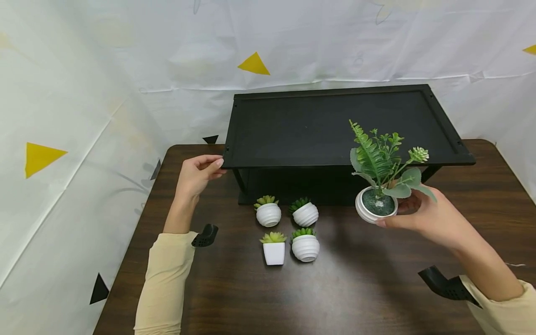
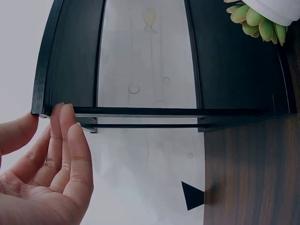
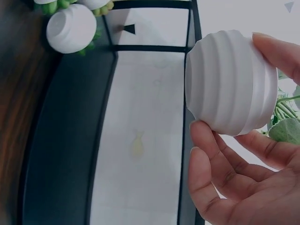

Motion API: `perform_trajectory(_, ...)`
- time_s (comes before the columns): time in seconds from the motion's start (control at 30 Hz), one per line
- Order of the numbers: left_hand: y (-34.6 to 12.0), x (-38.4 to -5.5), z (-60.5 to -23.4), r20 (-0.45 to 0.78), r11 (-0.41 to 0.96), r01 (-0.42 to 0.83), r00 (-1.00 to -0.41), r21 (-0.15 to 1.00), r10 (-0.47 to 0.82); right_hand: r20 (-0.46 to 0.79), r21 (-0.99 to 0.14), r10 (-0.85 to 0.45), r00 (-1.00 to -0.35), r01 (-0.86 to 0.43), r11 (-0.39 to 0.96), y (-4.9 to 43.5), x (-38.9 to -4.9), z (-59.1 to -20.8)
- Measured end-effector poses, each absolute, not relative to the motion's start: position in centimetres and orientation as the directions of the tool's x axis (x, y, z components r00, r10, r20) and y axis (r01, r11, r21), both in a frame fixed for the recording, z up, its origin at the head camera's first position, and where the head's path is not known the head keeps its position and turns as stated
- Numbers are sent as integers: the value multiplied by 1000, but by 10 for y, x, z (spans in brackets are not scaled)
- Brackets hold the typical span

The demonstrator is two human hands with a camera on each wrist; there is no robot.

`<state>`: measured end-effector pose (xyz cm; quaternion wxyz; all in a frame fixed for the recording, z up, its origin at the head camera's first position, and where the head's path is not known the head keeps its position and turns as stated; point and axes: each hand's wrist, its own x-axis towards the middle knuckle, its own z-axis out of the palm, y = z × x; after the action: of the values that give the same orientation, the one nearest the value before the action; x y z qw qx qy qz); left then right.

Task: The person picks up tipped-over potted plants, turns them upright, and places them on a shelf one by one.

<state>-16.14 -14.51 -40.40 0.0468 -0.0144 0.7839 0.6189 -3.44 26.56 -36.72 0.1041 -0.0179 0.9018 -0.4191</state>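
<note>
My right hand (image 1: 423,218) grips a leafy artificial plant in a ribbed white pot (image 1: 377,204), raised in front of the right part of a black two-tier shelf (image 1: 326,125). In the right wrist view, thumb and fingers lie around the pot's side (image 3: 229,84). My left hand (image 1: 196,174) pinches the front left corner of the shelf's top board, thumb on one face and fingers on the other in the left wrist view. Several small succulents in white pots (image 1: 274,253) stand on the table before the shelf, between the hands.
The shelf stands at the back of a dark wood table (image 1: 234,298). A white sheet (image 1: 188,46) with yellow and black triangles hangs behind and on the left. The shelf's lower board (image 2: 234,61) shows in the left wrist view.
</note>
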Motion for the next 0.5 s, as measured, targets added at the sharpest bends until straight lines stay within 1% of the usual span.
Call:
perform_trajectory(0.23, -132, -159, -414, -117, 229, -100, -991, 968, 64, -136, -748, -116, -984, 25, 664, 264, -32, -366)
perform_trajectory(0.5, -119, -157, -427, -132, 219, -109, -987, 969, 93, -169, -752, -108, -980, 57, 657, 262, -35, -361)
